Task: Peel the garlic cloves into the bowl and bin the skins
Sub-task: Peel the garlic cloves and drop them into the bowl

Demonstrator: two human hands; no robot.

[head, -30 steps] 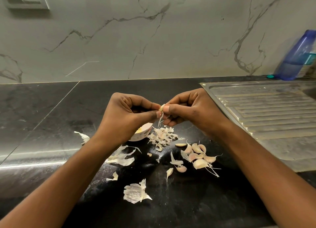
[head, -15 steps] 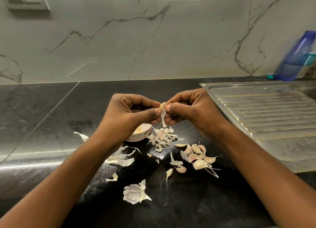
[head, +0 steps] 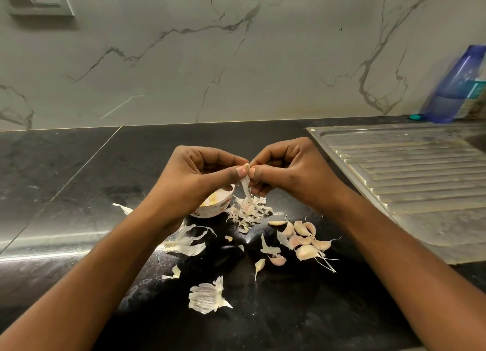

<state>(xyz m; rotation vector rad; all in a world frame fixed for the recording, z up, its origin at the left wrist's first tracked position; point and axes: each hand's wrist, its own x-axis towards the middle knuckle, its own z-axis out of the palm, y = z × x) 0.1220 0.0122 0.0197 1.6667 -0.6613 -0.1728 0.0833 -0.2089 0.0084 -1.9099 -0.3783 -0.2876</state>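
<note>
Clove (head: 246, 165) half-hidden between left grip (head: 194, 178), right grip (head: 292, 172)

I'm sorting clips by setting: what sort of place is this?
Probably a home kitchen: a dark stone counter, a marble-look wall, a ribbed steel drainboard at right, and the left hand and right hand pinching a garlic clove near a bowl.

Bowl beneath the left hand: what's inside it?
A few pale yellow peeled cloves show in the bowl. The left hand covers the rest of its inside.
</note>
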